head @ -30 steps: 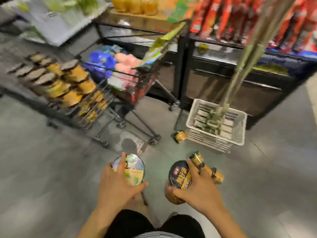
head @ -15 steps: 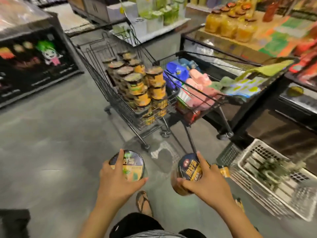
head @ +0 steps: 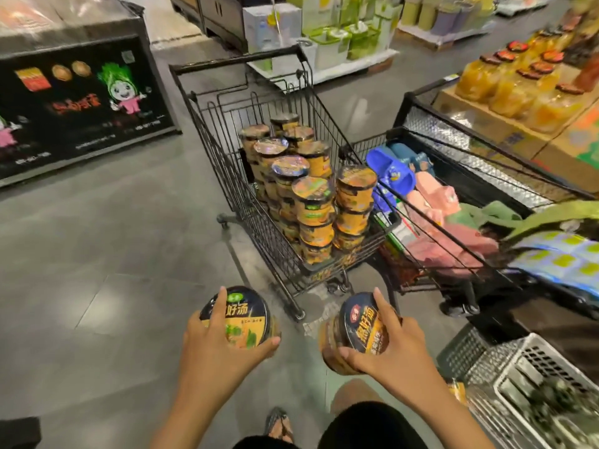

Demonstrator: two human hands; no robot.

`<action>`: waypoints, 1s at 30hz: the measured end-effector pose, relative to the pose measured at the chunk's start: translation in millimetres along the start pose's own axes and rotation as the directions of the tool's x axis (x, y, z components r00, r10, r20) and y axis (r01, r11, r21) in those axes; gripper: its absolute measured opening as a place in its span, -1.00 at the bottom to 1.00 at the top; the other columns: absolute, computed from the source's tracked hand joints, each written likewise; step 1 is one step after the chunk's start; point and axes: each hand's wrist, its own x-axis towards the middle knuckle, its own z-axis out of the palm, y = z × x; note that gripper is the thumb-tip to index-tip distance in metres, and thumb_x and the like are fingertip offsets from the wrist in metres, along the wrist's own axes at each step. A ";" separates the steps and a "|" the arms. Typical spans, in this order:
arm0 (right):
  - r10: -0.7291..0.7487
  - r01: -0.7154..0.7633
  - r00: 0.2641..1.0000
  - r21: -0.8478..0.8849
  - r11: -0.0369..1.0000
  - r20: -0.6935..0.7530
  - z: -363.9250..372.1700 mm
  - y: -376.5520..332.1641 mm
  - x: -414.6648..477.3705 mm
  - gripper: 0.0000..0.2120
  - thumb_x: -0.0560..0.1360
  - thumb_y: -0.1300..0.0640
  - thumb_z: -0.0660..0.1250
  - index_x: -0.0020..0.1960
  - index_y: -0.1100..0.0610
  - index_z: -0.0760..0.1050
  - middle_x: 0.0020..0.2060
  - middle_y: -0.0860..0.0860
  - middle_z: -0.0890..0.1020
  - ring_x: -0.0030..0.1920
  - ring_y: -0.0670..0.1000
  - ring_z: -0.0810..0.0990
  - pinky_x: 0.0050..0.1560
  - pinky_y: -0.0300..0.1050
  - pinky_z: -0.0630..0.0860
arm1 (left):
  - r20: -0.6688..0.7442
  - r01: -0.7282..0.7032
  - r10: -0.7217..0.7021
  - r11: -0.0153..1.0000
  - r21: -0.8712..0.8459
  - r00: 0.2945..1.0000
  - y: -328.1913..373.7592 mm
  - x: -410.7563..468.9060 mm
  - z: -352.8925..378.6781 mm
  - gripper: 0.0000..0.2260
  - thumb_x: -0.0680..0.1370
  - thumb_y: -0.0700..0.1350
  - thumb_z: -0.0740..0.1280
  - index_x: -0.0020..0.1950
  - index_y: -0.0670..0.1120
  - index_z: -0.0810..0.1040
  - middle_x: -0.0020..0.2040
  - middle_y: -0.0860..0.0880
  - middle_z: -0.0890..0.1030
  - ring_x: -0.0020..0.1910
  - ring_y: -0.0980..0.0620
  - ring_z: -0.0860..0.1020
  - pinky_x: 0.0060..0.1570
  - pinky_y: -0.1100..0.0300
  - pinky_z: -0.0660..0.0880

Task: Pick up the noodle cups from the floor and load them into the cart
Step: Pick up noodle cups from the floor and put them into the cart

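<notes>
Just short of the cart (head: 240, 59), my left grip (head: 220, 351) clasps one noodle cup (head: 248, 314) by its lid rim, my right grip (head: 397, 354) a second cup (head: 355, 324). Probably light, thin-walled, crushable: hold rims gently.

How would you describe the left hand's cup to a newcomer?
Find the black wire cart full of stacked cups. Nearer the camera, the left hand grips a noodle cup from above. Its lid shows green art; the right hand's tilted cup has none.
</notes>
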 end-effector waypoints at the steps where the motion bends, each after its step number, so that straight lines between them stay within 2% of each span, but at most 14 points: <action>1: -0.028 0.028 1.000 -0.008 1.000 -0.009 -4.4 -7.8 15.6 0.15 -0.01 -0.55 0.29 0.46 -0.39 -0.15 0.00 -0.08 0.28 0.25 0.05 0.32 0.37 -0.02 0.31 | -0.004 0.007 -0.007 1.000 -0.013 1.000 4.5 12.8 -4.0 0.16 0.07 0.54 0.34 0.55 0.27 -0.10 0.35 -0.12 0.27 0.34 -0.13 0.33 0.31 -0.03 0.40; 4: -0.114 0.114 0.993 -0.015 0.993 -0.042 -22.0 -34.7 68.0 0.13 0.01 -0.56 0.26 0.47 -0.38 -0.13 0.01 -0.06 0.29 0.25 0.05 0.28 0.32 -0.06 0.29 | -0.042 -0.012 0.010 0.999 -0.046 0.999 25.0 54.5 -13.4 0.16 0.07 0.51 0.38 0.55 0.26 -0.06 0.35 -0.11 0.27 0.34 -0.13 0.34 0.33 -0.02 0.38; 6: -0.188 0.187 0.981 -0.021 0.982 -0.056 -37.3 -55.5 112.3 0.15 0.00 -0.59 0.28 0.49 -0.36 -0.10 0.10 0.01 0.36 0.28 0.08 0.31 0.35 -0.05 0.28 | -0.075 -0.021 0.016 0.997 -0.068 0.997 44.8 87.2 -20.6 0.15 0.07 0.49 0.41 0.55 0.28 -0.05 0.34 -0.08 0.26 0.34 -0.13 0.35 0.34 -0.04 0.38; 9: -0.296 0.290 0.949 -0.069 0.954 -0.104 -63.8 -90.3 195.5 0.16 0.01 -0.61 0.28 0.52 -0.24 0.07 0.24 0.13 0.39 0.35 0.12 0.34 0.41 0.04 0.28 | -0.126 -0.028 0.016 0.995 -0.099 0.992 80.5 144.2 -34.1 0.12 0.09 0.47 0.43 0.54 0.29 -0.04 0.37 -0.05 0.23 0.36 -0.11 0.34 0.36 -0.07 0.37; 11: -0.353 0.338 0.927 -0.126 0.933 -0.127 -84.9 -119.0 253.9 0.15 0.05 -0.56 0.29 0.54 -0.14 0.11 0.25 0.17 0.39 0.36 0.13 0.31 0.40 -0.11 0.21 | -0.172 -0.026 0.008 0.994 -0.105 0.985 108.3 185.2 -44.2 0.12 0.10 0.45 0.44 0.55 0.27 -0.02 0.38 -0.06 0.23 0.35 -0.11 0.34 0.37 -0.04 0.36; 13: -0.375 0.354 0.923 -0.182 0.917 -0.092 -106.9 -151.0 311.8 0.10 0.15 -0.48 0.39 0.56 -0.12 0.08 0.18 0.20 0.40 0.31 0.14 0.31 0.29 -0.16 0.19 | -0.195 -0.011 -0.011 0.994 -0.112 0.981 140.0 229.1 -55.2 0.14 0.08 0.48 0.40 0.56 0.23 0.00 0.36 -0.07 0.24 0.34 -0.10 0.35 0.36 0.00 0.36; 16: -0.376 0.357 0.925 -0.203 0.912 -0.060 -134.6 -190.3 401.4 -0.02 0.27 -0.31 0.47 0.55 -0.09 0.12 0.14 0.20 0.38 0.31 0.17 0.29 0.28 -0.12 0.20 | -0.184 0.032 -0.053 0.992 -0.119 0.981 185.5 301.9 -71.5 0.19 0.00 0.52 0.31 0.57 0.20 0.02 0.31 -0.11 0.28 0.34 -0.12 0.35 0.36 0.02 0.33; 19: -0.407 0.391 0.914 -0.260 0.883 -0.005 -151.3 -222.6 490.1 -0.08 0.27 -0.35 0.46 0.51 -0.03 0.23 0.13 0.21 0.42 0.30 0.21 0.30 0.19 -0.12 0.23 | -0.184 0.062 -0.079 0.993 -0.096 0.980 221.1 378.1 -84.4 0.19 0.01 0.51 0.34 0.57 0.17 0.05 0.32 -0.17 0.30 0.35 -0.18 0.35 0.37 0.00 0.33; 25: -0.445 0.449 0.888 -0.423 0.787 0.115 -145.3 -284.6 643.6 -0.07 0.32 -0.43 0.33 0.52 0.02 0.19 0.18 0.26 0.45 0.26 0.24 0.31 0.26 0.01 0.25 | -0.151 0.146 -0.150 0.989 -0.032 0.977 252.9 530.0 -86.3 0.09 0.15 0.48 0.43 0.56 0.18 0.04 0.43 -0.20 0.20 0.39 -0.26 0.29 0.36 -0.12 0.35; 30: -0.501 0.528 0.844 -0.452 0.719 0.190 -112.0 -324.3 720.1 -0.16 0.37 -0.39 0.33 0.46 0.10 0.29 0.12 0.26 0.50 0.23 0.25 0.37 0.24 0.00 0.26 | -0.119 0.211 -0.205 0.976 0.045 0.972 260.3 614.0 -74.0 0.08 0.19 0.48 0.41 0.57 0.15 0.01 0.46 -0.24 0.16 0.43 -0.28 0.24 0.37 -0.06 0.32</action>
